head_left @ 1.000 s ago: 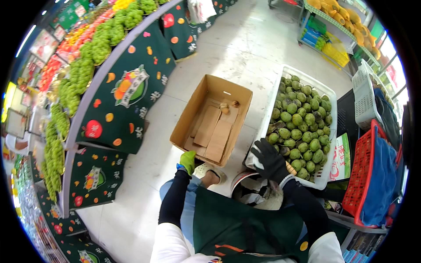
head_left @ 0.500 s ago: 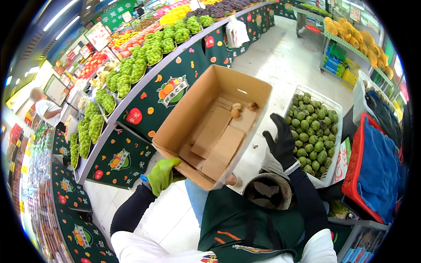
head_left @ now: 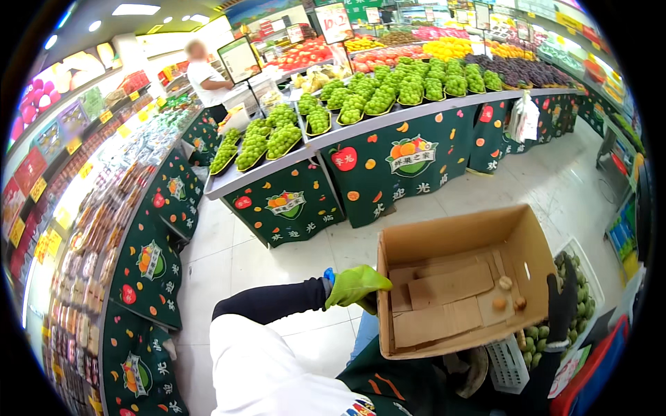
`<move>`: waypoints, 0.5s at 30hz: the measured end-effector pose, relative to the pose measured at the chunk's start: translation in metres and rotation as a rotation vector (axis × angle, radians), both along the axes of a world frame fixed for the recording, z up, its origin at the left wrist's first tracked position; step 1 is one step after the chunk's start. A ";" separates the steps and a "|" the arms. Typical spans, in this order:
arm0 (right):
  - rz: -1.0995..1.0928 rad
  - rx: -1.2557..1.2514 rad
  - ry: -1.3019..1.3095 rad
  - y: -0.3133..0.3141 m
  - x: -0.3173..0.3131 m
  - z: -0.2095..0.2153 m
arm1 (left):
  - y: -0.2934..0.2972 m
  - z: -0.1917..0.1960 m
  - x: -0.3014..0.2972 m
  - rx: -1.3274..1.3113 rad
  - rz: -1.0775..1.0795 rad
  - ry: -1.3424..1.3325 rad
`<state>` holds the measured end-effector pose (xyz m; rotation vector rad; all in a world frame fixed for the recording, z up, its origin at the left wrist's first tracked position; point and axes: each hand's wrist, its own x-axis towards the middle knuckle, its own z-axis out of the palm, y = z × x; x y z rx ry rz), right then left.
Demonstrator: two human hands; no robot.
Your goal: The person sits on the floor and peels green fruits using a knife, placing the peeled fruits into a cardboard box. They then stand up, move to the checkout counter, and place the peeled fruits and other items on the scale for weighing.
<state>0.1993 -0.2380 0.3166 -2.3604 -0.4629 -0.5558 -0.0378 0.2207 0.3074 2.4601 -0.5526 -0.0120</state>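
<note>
Holding a cardboard box (head_left: 465,277) up in front of my chest, I have one hand on each side of it. Seen from the head camera, my left hand (head_left: 355,286), in a green glove, is curled around the box's left wall, fingers closed on the edge near the corner. My right hand (head_left: 563,301), in a black glove, is pressed flat against the outside of the right wall with the fingers spread and pointing upward; I cannot tell whether the thumb hooks over the rim. The box is open at the top and tilted toward me, so its inside shows: loose flat pieces of cardboard (head_left: 447,301) lie on the bottom, and three small round brown fruits (head_left: 508,295) sit close together near the right wall. Below the box on my right is a white crate (head_left: 579,315) of green fruit. Across the pale floor (head_left: 229,256) stands a dark green display stand (head_left: 388,159) piled with green fruit.
</note>
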 end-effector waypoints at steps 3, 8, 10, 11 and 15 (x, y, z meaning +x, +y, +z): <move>0.037 -0.073 0.236 -0.015 -0.002 -0.012 | 0.005 -0.010 -0.004 0.036 -0.053 -0.016; 0.137 0.081 0.320 -0.018 -0.014 -0.013 | 0.001 -0.006 -0.001 0.088 -0.137 -0.110; 0.124 0.064 0.292 -0.024 -0.012 -0.017 | -0.001 -0.005 0.002 0.040 -0.148 -0.087; 0.121 0.055 0.276 -0.025 -0.010 -0.019 | -0.002 -0.010 0.004 0.005 -0.144 -0.103; 0.108 0.022 0.272 -0.027 -0.006 -0.023 | 0.000 -0.018 0.004 0.007 -0.142 -0.168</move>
